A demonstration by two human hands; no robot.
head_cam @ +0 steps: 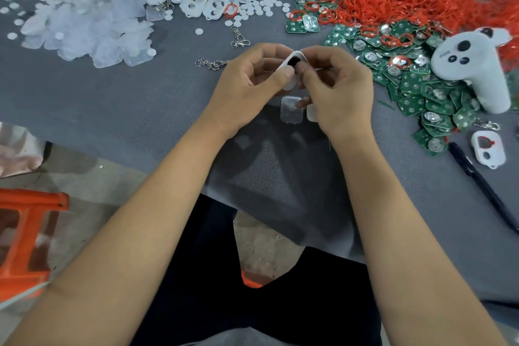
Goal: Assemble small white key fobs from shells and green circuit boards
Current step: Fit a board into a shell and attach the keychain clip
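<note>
From the head view, both hands meet over the grey surface [126, 98]. The left hand [247, 87] pinches a white shell [293, 64] by its near edge, while the right hand [339, 90] pinches the far edge, thumb on a dark insert, likely steadying it for pressing. Green circuit boards [415, 87] are heaped just right of the shell, within reach. A clear cover [291, 109] lies below it. A white controller [474, 64] beyond the boards bears writing too blurred to read.
</note>
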